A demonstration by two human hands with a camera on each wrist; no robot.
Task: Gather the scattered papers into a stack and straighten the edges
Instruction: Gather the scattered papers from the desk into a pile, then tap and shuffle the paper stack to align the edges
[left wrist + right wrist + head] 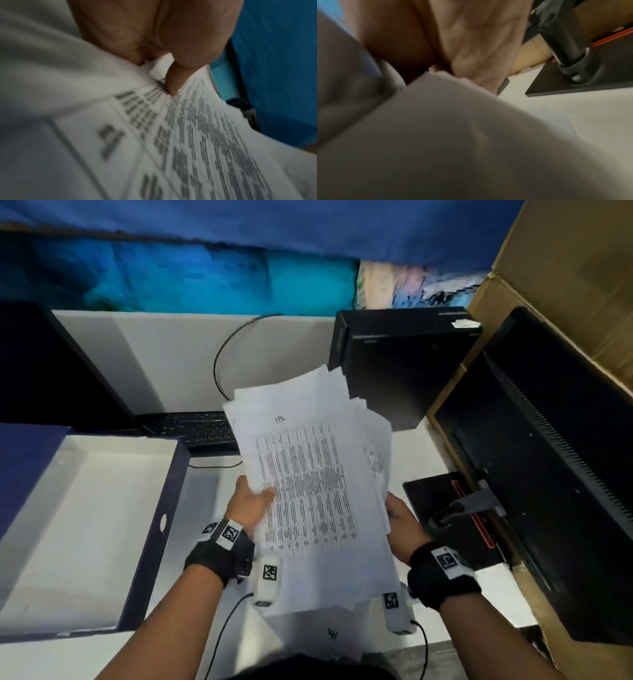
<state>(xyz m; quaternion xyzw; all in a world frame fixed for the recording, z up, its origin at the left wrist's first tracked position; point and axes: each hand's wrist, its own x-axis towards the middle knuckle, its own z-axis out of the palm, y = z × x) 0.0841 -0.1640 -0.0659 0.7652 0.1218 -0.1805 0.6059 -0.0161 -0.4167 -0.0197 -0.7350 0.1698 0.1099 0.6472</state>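
Two hands, left hand (251,505) and right hand (402,522), gripping uneven papers (308,481) between them

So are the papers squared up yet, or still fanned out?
Still fanned out. The papers show staggered corners at the far end while the left hand and right hand hold them above the desk.

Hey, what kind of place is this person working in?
Probably an office desk or computer workstation: a keyboard, a black computer case and a monitor stand surround the papers held in both hands.
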